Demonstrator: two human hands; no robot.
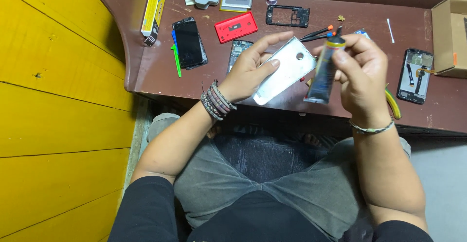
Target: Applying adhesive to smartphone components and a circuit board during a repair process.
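Observation:
My left hand [250, 69] holds a silver phone back cover [284, 74] with a round camera hole, tilted above the near edge of the brown desk [155, 72]. My right hand [362, 74] grips a dark squeeze tube [323, 72] with a yellow collar and black nozzle, held upright just right of the cover. The tube's nozzle points up, away from the cover. Beaded bracelets circle my left wrist, and a thin bangle my right.
On the desk lie a black phone [188, 43], a red phone cover [236, 26], a black phone frame [287, 16], an opened phone [415, 75], a battery [236, 1], a yellow box [152, 12], screwdrivers [318, 33] and a cardboard box [450, 35]. A yellow wall [58, 101] stands left.

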